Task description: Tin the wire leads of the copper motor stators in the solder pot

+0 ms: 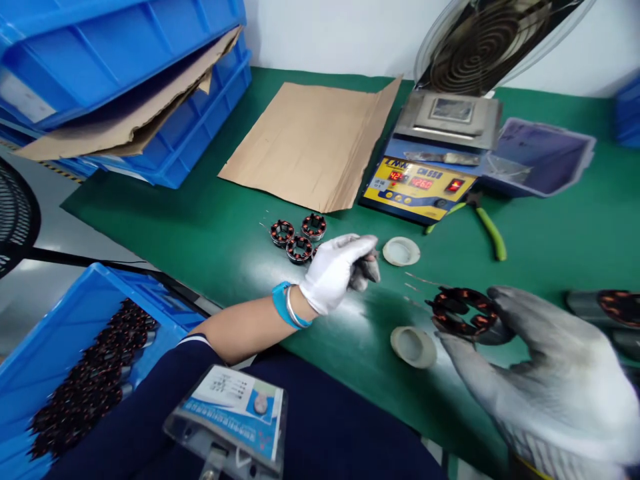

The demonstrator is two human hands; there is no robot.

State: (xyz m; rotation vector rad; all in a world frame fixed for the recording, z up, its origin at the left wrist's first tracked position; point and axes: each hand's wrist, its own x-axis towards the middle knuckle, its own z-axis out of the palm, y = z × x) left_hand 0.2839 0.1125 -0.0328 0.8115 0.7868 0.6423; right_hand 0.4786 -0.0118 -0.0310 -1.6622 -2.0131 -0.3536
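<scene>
My right hand (545, 367), in a white glove with grey fingers, grips a motor stator (465, 313) between thumb and fingers. The stator is a black ring with copper windings, and thin wire ends stick out at its left. My left hand (340, 270), gloved too, is held over the table with its fingers curled in; whatever they may hold is hidden. Just behind and left of it, several stators (299, 249) stand together, one partly covered by the hand. Two small whitish round cups (401, 251) sit between my hands, the nearer cup (413, 347) close to the right thumb.
A yellow-fronted soldering unit (417, 187) stands at the back, green-handled pliers (490, 230) beside it. Brown cardboard (310, 143) lies behind the stators. Blue crates (125, 60) are stacked back left; a blue bin (165, 313) of stators stands front left. More stators (620, 307) are at right.
</scene>
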